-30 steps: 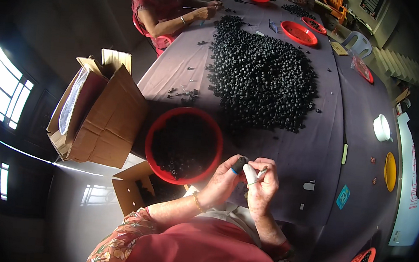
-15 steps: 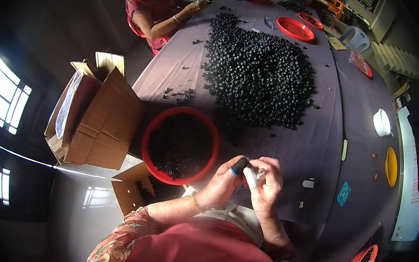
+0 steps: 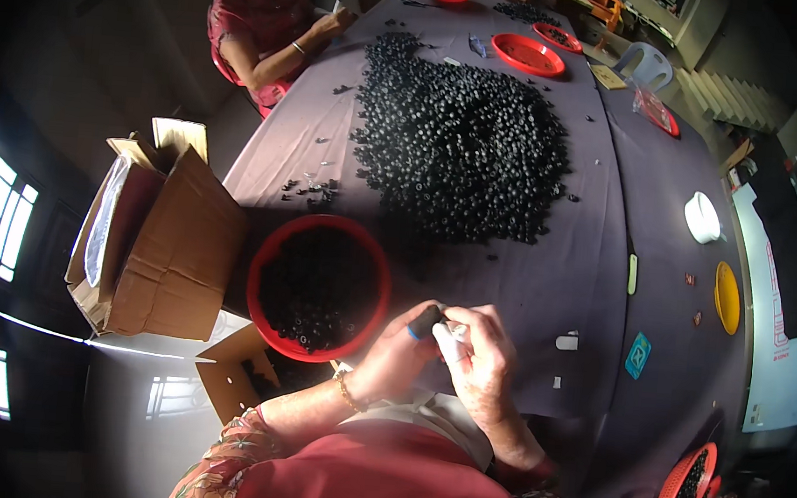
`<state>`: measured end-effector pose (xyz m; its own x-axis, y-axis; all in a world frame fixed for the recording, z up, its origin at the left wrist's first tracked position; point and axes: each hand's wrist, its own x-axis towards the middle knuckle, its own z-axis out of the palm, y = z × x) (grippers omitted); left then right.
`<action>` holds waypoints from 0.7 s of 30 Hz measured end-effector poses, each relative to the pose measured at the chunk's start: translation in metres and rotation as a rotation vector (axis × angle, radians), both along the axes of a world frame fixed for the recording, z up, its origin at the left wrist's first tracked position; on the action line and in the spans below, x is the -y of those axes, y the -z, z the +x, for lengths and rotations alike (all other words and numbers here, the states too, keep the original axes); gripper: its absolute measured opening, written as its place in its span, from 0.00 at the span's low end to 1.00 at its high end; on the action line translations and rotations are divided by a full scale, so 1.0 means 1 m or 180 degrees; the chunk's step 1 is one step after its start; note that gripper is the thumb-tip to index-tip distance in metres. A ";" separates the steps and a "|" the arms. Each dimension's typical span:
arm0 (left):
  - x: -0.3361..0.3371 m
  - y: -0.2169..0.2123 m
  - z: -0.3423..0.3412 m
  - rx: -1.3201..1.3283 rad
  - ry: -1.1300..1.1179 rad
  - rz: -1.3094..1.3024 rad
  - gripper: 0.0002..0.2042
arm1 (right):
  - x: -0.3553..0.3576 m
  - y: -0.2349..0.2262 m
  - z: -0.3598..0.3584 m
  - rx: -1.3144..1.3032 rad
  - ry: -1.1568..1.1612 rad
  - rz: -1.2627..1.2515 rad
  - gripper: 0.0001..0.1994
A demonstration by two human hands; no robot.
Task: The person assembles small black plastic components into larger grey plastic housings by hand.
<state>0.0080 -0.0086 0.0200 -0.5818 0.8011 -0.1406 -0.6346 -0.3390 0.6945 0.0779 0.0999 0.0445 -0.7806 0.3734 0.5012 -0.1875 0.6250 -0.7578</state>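
Note:
My left hand (image 3: pixel 392 359) and my right hand (image 3: pixel 485 361) meet at the table's near edge, fingertips pinched together. A black finger cover with a blue band (image 3: pixel 423 323) is on a digit of the left hand. White wrapping (image 3: pixel 453 345) covers a digit of the right. Whatever small piece lies between the fingertips is too small and hidden to name. Just left of the hands stands a red basin (image 3: pixel 384 290) with many small black round pieces (image 3: pixel 313 322) in it. Beyond spreads a wide heap of similar black pieces (image 3: pixel 458 146), some showing a hole.
An open cardboard box (image 3: pixel 179 246) stands left of the basin; a lower carton (image 3: pixel 229 376) is beneath. Red trays (image 3: pixel 528 55) lie at the far end, where another person (image 3: pixel 266 33) sits. At right are a white bowl (image 3: pixel 701 218), yellow dish (image 3: pixel 726 298) and red basket (image 3: pixel 685 487).
The whole view has shifted, so the table's things sit farther left in the picture. My hands stay together, with the fingers slightly repositioned.

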 end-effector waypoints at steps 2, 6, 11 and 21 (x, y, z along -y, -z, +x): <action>0.000 0.004 0.004 0.0151 -0.0168 0.0214 0.10 | 0.003 0.000 0.002 0.0111 -0.0011 -0.0032 0.13; -0.007 0.007 0.001 0.0678 -0.0478 0.0209 0.08 | -0.002 0.006 -0.003 0.0031 -0.0150 0.0008 0.12; -0.011 -0.005 -0.007 0.0285 -0.0230 0.0682 0.13 | -0.018 0.001 0.001 0.0391 -0.0028 -0.0934 0.07; -0.004 0.000 -0.004 0.0391 -0.0069 0.0319 0.16 | -0.009 -0.014 -0.002 0.0741 0.0013 0.0665 0.14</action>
<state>0.0040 -0.0046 0.0198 -0.5824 0.8022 -0.1317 -0.7045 -0.4173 0.5741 0.0755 0.1094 0.0590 -0.8821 0.2846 0.3754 -0.0212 0.7721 -0.6352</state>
